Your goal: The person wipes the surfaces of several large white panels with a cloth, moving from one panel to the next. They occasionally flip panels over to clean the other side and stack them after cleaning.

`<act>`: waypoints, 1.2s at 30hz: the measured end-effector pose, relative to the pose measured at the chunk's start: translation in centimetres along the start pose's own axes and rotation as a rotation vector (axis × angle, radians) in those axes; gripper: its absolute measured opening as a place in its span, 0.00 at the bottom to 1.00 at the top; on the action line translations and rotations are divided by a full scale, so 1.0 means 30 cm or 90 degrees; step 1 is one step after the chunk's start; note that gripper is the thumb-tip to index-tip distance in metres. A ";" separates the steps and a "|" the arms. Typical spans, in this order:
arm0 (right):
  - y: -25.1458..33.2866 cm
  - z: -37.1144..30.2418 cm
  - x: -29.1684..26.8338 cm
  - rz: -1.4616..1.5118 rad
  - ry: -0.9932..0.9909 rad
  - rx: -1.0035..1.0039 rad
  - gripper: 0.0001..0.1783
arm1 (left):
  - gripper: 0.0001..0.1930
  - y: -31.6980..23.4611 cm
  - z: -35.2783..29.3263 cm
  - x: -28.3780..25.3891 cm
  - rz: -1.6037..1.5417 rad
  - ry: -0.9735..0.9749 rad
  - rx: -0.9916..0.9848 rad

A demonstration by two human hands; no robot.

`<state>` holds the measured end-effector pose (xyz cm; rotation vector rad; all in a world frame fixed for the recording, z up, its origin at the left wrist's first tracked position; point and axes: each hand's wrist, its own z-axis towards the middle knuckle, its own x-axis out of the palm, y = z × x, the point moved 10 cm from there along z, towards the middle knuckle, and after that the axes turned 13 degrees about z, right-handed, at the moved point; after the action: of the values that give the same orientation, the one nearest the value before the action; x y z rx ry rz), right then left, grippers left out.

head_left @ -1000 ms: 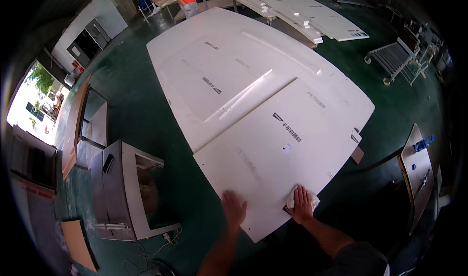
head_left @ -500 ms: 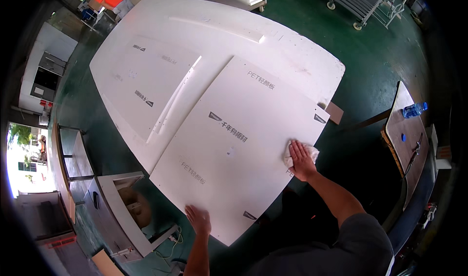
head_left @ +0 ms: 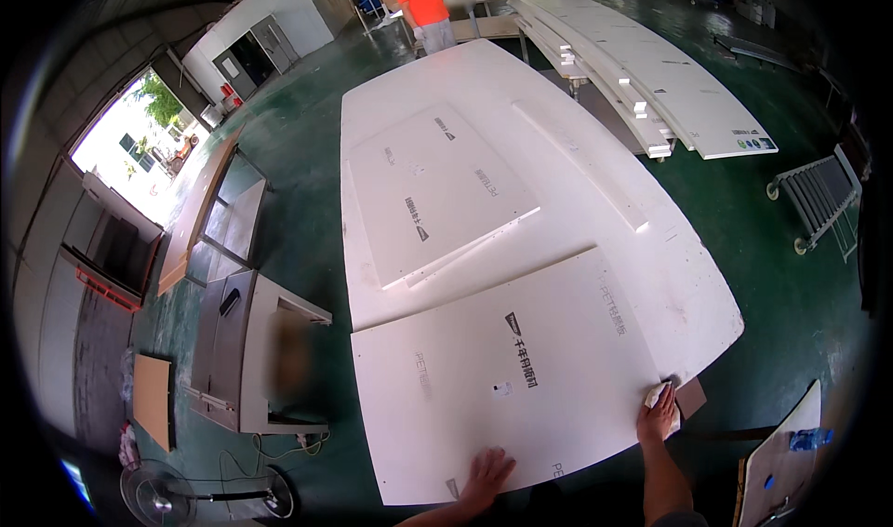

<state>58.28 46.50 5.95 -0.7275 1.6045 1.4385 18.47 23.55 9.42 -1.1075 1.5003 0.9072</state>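
A large white panel (head_left: 465,341) with dark printing lies on the near part of a big white work table. My left hand (head_left: 487,479) rests on the panel close to its near edge, fingers spread and nothing in them. At the panel's right corner my right hand (head_left: 657,415) presses on a crumpled white cloth (head_left: 659,393); part of the cloth shows past the fingers. Farther off, a second printed white panel (head_left: 437,192) lies on top of another board. To its right is a long narrow white strip (head_left: 581,164).
A brown board (head_left: 690,398) juts out beside the right corner. At lower right, a side table (head_left: 777,471) bears a blue bottle (head_left: 811,440). A cabinet (head_left: 246,360) and a fan (head_left: 160,501) stand at left. A person in orange (head_left: 421,1) is at the far end.
The view has swung left and up. My right hand has slid the cloth along the panel's edge to the corner by the brown board. My left hand has shifted right across the panel.
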 end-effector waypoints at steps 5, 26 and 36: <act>-0.077 -0.222 0.034 0.148 0.146 0.199 0.32 | 0.46 0.039 -0.248 0.234 -0.130 -0.013 -0.062; 0.299 -0.079 -0.350 1.262 0.177 0.288 0.29 | 0.16 0.941 0.037 -1.729 0.008 -0.241 -0.162; 0.086 -0.203 0.260 1.112 0.191 0.321 0.27 | 0.31 1.267 0.656 -1.742 0.172 -0.255 -0.252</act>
<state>51.11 41.86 0.34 1.1738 2.8395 1.7617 -9.10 63.05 56.79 -0.9315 1.1784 1.5655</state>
